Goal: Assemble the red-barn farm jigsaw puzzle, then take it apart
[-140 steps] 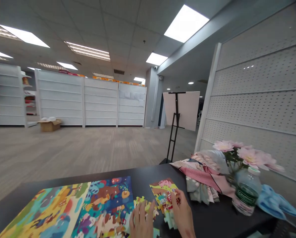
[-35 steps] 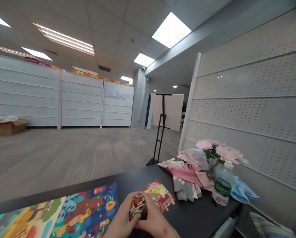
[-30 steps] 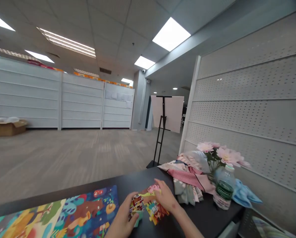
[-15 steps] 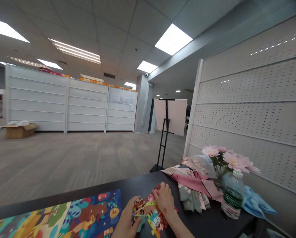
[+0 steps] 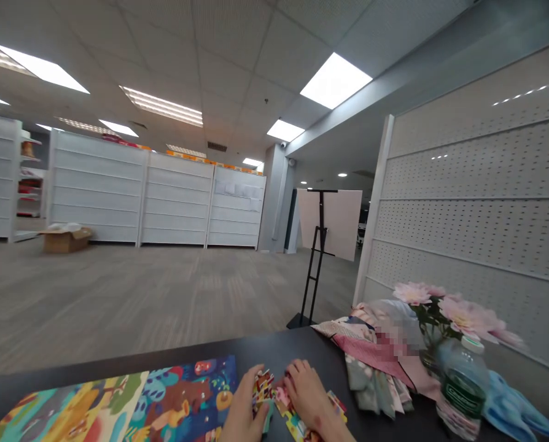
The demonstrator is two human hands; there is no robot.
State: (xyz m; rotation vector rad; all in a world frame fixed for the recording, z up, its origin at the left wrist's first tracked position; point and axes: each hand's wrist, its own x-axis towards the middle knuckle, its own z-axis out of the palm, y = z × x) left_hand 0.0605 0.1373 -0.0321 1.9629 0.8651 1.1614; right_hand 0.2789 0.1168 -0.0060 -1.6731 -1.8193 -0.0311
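My left hand [image 5: 245, 410] is closed around a small stack of colourful jigsaw puzzle pieces [image 5: 262, 387], held between thumb and fingers just above the dark table. Beside it, my right hand [image 5: 307, 396] curls down over more puzzle pieces [image 5: 297, 423] lying on the table. Its fingertips are bent together near a pink piece; what they grip, if anything, is hidden. Several pieces stick out past the right side of that hand. To the left of both hands lies a bright illustrated picture sheet [image 5: 177, 399] with animals and blue shapes.
On the right of the dark table [image 5: 274, 353] are folded fabrics [image 5: 371, 362], pink flowers [image 5: 459, 307], a green-labelled water bottle [image 5: 463, 393] and a blue cloth [image 5: 516, 405]. Beyond stand an easel with a board [image 5: 332, 224], a pegboard panel [image 5: 477, 202] and a cardboard box [image 5: 66, 239].
The view has turned slightly left and up, so the scene sits further right and lower. My right hand has drawn back a little from the dark red piece; my left still holds its stack.
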